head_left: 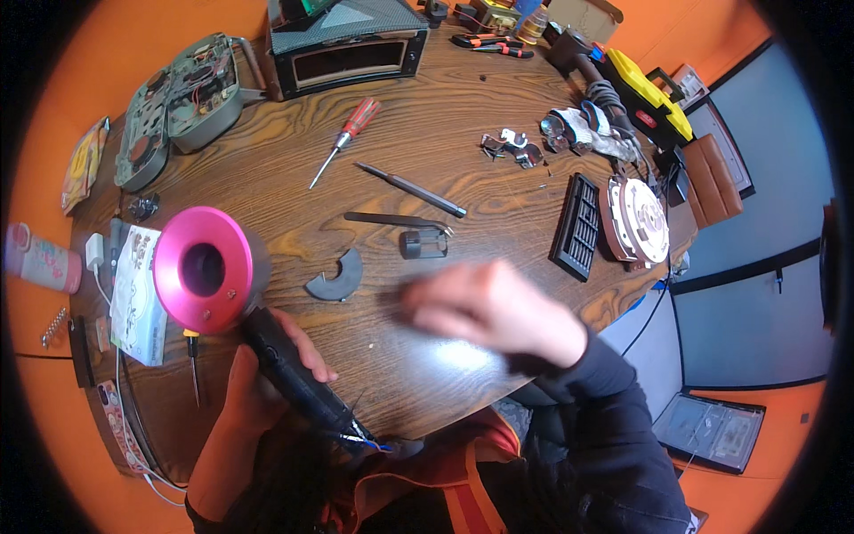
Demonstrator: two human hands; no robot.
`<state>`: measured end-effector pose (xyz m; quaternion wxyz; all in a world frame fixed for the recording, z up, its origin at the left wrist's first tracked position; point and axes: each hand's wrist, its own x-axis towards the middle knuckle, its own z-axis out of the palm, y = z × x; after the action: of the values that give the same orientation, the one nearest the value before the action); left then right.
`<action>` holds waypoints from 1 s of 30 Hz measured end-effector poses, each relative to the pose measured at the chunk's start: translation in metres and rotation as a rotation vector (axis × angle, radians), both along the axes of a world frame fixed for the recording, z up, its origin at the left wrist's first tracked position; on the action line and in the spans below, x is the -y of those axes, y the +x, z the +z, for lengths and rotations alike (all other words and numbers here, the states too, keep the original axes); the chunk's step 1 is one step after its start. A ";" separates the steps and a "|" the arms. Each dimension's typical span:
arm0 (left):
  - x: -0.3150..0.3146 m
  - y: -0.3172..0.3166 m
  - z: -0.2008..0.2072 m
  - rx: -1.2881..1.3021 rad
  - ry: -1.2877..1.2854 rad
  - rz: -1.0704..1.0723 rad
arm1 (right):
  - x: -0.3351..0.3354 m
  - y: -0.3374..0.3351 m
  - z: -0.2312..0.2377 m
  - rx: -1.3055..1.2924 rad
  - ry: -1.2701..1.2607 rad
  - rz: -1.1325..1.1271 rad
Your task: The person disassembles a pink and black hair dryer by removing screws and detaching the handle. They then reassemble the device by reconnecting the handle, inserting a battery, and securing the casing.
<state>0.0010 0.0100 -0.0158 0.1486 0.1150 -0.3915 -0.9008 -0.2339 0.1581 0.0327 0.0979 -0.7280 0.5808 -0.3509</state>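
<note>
My left hand (pixel 245 392) is closed round the black handle of a hair dryer (pixel 203 271) with a pink ring-shaped head. The head points up and left, and loose wires (pixel 360 436) stick out of the handle's lower end. Over the middle of the table hovers my right hand (pixel 485 307), its fingers smeared by motion, so whether it holds anything is unclear. Beyond it lie a small dark clear-looking part (pixel 423 244), black tweezers (pixel 398 222) and a dark pen-shaped screwdriver (pixel 411 190). A grey C-shaped piece (pixel 337 278) rests between the dryer and my right hand.
A red-handled screwdriver (pixel 345 141) lies farther back. At the left are an opened grey-green case (pixel 191 107), a white-and-blue packet (pixel 142 298) and a yellow-necked screwdriver (pixel 194 369). On the right stand a black grille (pixel 576 227), a round white device (pixel 639 222) and a yellow-black toolbox (pixel 648 98).
</note>
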 end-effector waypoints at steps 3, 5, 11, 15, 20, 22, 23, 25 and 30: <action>0.001 -0.001 0.000 0.028 -0.021 -0.007 | 0.022 -0.064 0.016 -0.073 0.052 -0.320; 0.001 -0.001 0.000 0.019 -0.024 -0.001 | 0.053 -0.126 0.017 -0.214 0.018 -0.464; 0.000 -0.002 0.001 -0.040 0.052 -0.026 | 0.121 -0.258 -0.039 -0.610 0.136 -0.724; 0.001 -0.002 0.003 -0.120 0.070 -0.072 | 0.127 -0.269 -0.053 -0.711 0.308 -0.776; 0.001 -0.003 0.003 -0.132 0.098 -0.079 | 0.123 -0.255 -0.041 -0.910 0.298 -0.749; 0.001 -0.004 0.003 -0.154 0.119 -0.083 | 0.120 -0.252 -0.040 -0.950 0.246 -0.659; 0.001 -0.004 0.003 -0.150 0.119 -0.086 | 0.118 -0.252 -0.040 -0.952 0.221 -0.640; 0.000 -0.003 0.003 -0.090 0.087 -0.049 | 0.116 -0.252 -0.039 -1.003 0.302 -0.622; 0.000 -0.004 0.004 -0.120 0.052 -0.067 | 0.112 -0.256 -0.040 -0.845 0.271 -0.668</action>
<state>-0.0035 0.0097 -0.0113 0.1387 0.0513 -0.3620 -0.9204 -0.4899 0.0464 -0.0077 -0.1674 -0.5624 0.8089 0.0374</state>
